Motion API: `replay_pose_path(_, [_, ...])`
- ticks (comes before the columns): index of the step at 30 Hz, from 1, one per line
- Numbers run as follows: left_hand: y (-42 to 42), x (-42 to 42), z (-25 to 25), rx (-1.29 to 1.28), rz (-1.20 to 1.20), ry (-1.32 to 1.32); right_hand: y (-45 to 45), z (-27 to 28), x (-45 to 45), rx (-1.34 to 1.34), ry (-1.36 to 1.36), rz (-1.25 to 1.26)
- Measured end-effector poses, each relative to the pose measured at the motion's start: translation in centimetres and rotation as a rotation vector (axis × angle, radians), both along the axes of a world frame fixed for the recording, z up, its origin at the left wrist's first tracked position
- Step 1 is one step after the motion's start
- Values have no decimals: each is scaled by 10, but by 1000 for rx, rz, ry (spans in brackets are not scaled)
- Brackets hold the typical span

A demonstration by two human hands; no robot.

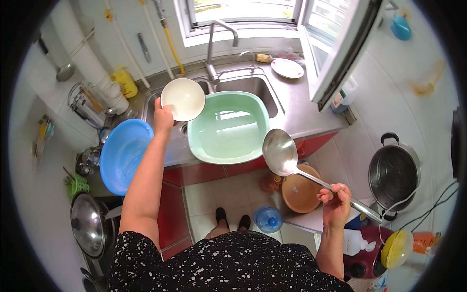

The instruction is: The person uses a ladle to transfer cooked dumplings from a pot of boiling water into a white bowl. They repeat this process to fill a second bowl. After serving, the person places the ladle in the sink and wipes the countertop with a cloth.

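My left hand (164, 118) grips a white bowl (183, 99) by its rim, over the left part of the sink. In my right hand (335, 204) is the handle of a large metal ladle (280, 152), whose round head is just right of a pale green plastic basin (229, 157). That basin rests over the sink and holds clear liquid. A blue plastic basin (122, 157) stands on the counter to the left, partly behind my left forearm.
The metal faucet (211, 54) rises behind the green basin. A white plate (287, 68) lies on the counter at the back right, near the opened window sash (346, 47). A lidded pan (87, 224) is at the left, a deep black pot (394, 177) at the right.
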State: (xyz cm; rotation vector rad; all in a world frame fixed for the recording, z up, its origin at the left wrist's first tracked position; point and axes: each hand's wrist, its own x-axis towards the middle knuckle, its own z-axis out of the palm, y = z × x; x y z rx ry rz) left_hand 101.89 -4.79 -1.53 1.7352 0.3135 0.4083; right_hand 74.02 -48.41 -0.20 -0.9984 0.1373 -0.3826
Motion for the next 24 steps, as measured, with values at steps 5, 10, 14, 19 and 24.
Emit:
replay_pose_path(5, [36, -4, -4, 21, 90, 1, 23, 5, 18, 16, -9, 69])
replay_pose_path(10, [58, 6, 2, -113, 49, -38, 37, 9, 27, -9, -23, 82])
replay_pose_path(14, [49, 15, 9, -135, 51, -94, 42, 5, 32, -35, -10, 49])
replay_pose_path(19, [76, 36, -18, 220, 99, -428, 62, 4, 43, -55, 37, 21])
replay_pose_path(24, [70, 36, -7, 234, 138, -496, 83, -1, 66, -57, 11, 83])
